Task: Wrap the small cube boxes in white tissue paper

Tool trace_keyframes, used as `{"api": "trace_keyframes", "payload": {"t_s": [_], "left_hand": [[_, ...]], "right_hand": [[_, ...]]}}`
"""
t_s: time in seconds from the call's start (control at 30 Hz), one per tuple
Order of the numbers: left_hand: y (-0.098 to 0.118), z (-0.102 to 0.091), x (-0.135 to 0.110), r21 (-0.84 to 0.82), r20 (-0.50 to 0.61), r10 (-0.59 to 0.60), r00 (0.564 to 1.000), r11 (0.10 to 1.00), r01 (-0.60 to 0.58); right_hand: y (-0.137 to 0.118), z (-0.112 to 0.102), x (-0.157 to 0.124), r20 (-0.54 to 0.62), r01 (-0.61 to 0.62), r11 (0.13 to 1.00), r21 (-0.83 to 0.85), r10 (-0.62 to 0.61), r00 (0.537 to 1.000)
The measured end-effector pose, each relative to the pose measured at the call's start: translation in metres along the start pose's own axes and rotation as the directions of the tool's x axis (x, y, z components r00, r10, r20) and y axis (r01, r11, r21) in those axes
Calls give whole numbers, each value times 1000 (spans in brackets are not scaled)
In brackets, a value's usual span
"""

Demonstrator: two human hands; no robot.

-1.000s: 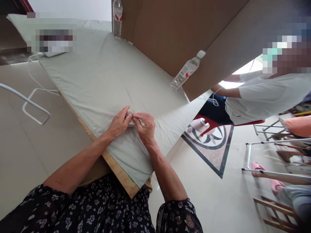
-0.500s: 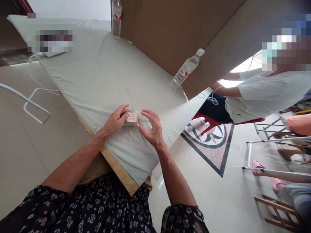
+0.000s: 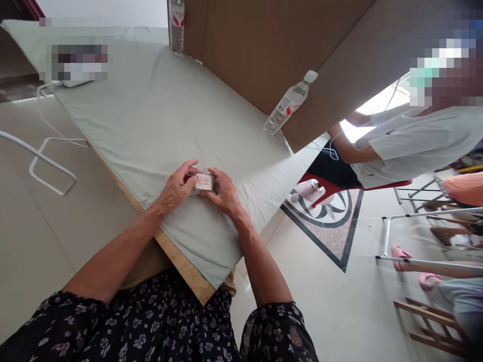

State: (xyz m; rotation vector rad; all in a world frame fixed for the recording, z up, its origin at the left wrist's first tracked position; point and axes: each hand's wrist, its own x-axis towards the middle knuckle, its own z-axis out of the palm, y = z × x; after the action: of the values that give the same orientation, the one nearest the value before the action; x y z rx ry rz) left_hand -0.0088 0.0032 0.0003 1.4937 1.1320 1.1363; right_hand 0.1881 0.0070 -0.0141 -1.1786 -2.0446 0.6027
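Fingers point(image 3: 191, 164) of the left hand point(image 3: 174, 187) are bent around the left end of a small printed box point(image 3: 205, 182), a couple of tips poking out past its far side and the thumb pressed on that end. So, a narrow grip. Right hand point(image 3: 227, 195) has the opposite end cupped between thumb and forefinger, thumb along the near side. Basically two hands on one little box. Can't tell if its underside rests on the cloth point(image 3: 132, 105) or sits just off it.

Position-wise, the box is in from the near corner of the worktop point(image 3: 184, 269), roughly midway between the two edges running away from that corner. Clear plastic bottle point(image 3: 286, 109) is over toward the right-hand edge, beside the cardboard panel point(image 3: 260, 55), well apart from the hands.

If you're doing this bit yourself, my take: let the left thumb do the steadying and save the right fingers for the fiddly work. Go light, since it looks like thin card and would probably crease if you squeeze both ends hard. Also mind the cloth: it's wrinkled around there, so shoving sideways could drag it along and skew the box.
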Motion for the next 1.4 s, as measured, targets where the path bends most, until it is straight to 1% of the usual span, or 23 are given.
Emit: {"api": "trace_keyframes", "payload": {"t_s": [0.13, 0.23, 0.3, 0.4, 0.47, 0.57, 0.67, 0.73, 0.77, 0.83, 0.9, 1.03, 1.17, 1.23, 1.3, 1.4], "left_hand": [[-3, -1, -1, 28, -12, -43, 999, 999, 44], [-5, -3, -3, 64, -25, -25, 999, 998, 26], [-6, -4, -3, 85, -12, -17, 1000, 996, 18], [-7, -3, -2, 81, -2, -7, 1000, 997, 8], [-8, -2, -1, 64, -13, 0, 1000, 998, 1], [-10, -1, 0, 33, -36, 2, 999, 999, 0], [-10, -1, 0, -30, -59, -12, 998, 999, 10], [-10, -1, 1, -74, -97, -32, 995, 997, 25], [-9, -1, 1, -88, -125, -42, 991, 996, 31], [-9, -2, 2, -97, -168, -58, 984, 994, 42], [-8, -2, 1, -84, -179, -62, 982, 995, 48], [-8, -1, 1, 0, -147, -32, 989, 999, 33], [-10, 0, 0, 112, -75, 14, 997, 994, -6], [-11, 0, -1, 154, -40, 33, 999, 988, -26], [-10, 0, -2, 196, -24, 51, 998, 980, -45], [-9, 1, -4, 264, -27, 95, 995, 961, -85]], "right_hand": [[1, 3, -3, -17, -58, 998, -4, 58, 998], [-1, 4, -6, -29, -68, 997, -29, 67, 997], [-3, 5, -8, -49, -75, 996, -55, 72, 996], [-6, 7, -9, -66, -89, 990, -109, 82, 994], [-7, 7, -8, -49, -95, 986, -136, 89, 995], [-11, 0, -9, -30, -79, 987, -142, 76, 997], [-18, -14, -11, -105, -32, 988, -148, 16, 994], [-26, -24, -11, -162, -15, 982, -186, -16, 987], [-29, -27, -11, -171, -10, 976, -217, -28, 985], [-35, -31, -8, -152, 4, 958, -287, -50, 987], [-39, -32, -4, -109, 28, 935, -354, -71, 991], [-43, -28, 5, 18, 101, 874, -475, -104, 994], [-45, -28, 13, 122, 207, 783, -587, -167, 978], [-45, -28, 16, 146, 245, 733, -634, -198, 969], [-44, -26, 19, 147, 255, 700, -667, -212, 966], [-41, -23, 23, 114, 230, 693, -683, -209, 971]]}}
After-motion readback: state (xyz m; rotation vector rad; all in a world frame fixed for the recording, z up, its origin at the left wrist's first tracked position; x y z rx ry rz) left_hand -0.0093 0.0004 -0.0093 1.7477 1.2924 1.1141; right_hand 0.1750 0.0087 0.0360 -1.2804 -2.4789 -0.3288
